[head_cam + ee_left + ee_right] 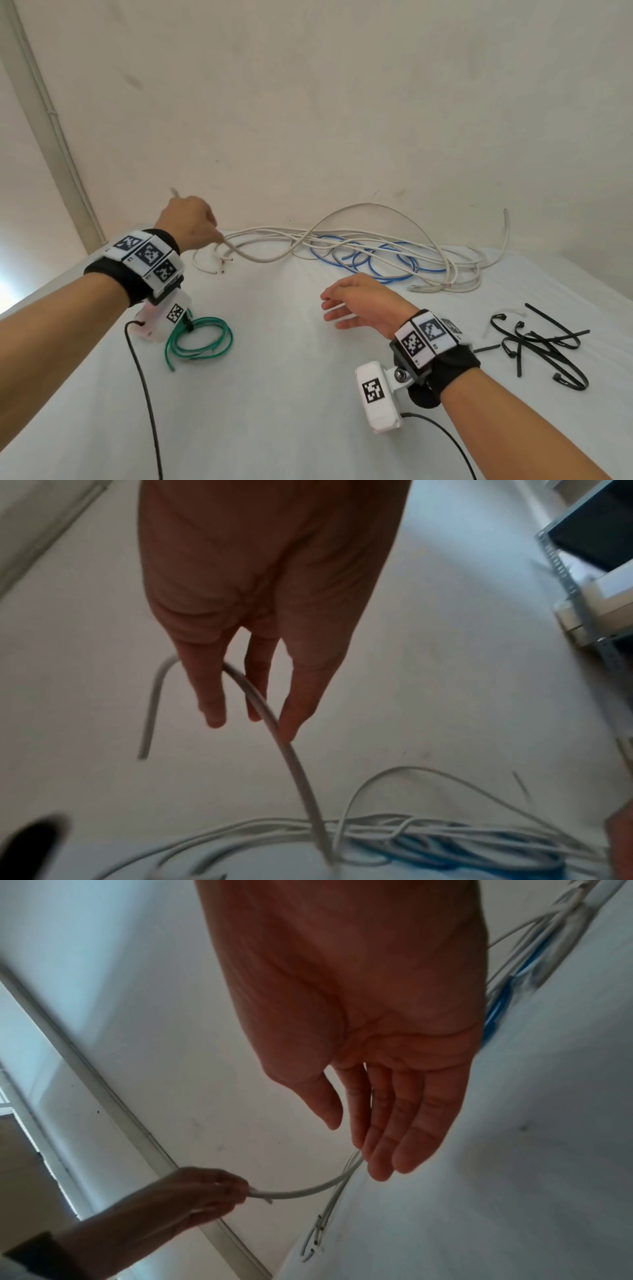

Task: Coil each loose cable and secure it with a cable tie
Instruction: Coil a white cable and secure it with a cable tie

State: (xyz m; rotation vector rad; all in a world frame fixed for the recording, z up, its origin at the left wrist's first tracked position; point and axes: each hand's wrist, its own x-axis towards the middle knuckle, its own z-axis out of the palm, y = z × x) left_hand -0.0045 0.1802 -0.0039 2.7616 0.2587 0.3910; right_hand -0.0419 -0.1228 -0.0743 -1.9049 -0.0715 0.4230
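- White cloth covers the table (291,394), and a plain pale wall stands right behind it.
- On the far side of the table lies a heap of loose cables: a long white cable (376,209) and a blue cable (394,263) mixed up in it.
- The left hand (188,219) is lifted at the far left. Its fingers (212,696) are curled round the white cable close to one end, and the short end sticks up past the hand.
- The right hand (359,301) hovers over the middle of the table with its fingers (411,1137) straight and holding nothing.
- A green cable (200,337) lies at the near left, already wound in a ring. A black tie seems to stick up from it, but the wrist camera hides part of it.
- Black cable ties (541,342) lie in a loose pile at the right.
- I think the white cable is light and a bit springy, since one loop stands up off the table by itself. It may snag on the blue one when pulled.
- A good place to hold is near the end, with the other hand guiding each loop.
- How the white and blue cables cross inside the heap is too hard to see.
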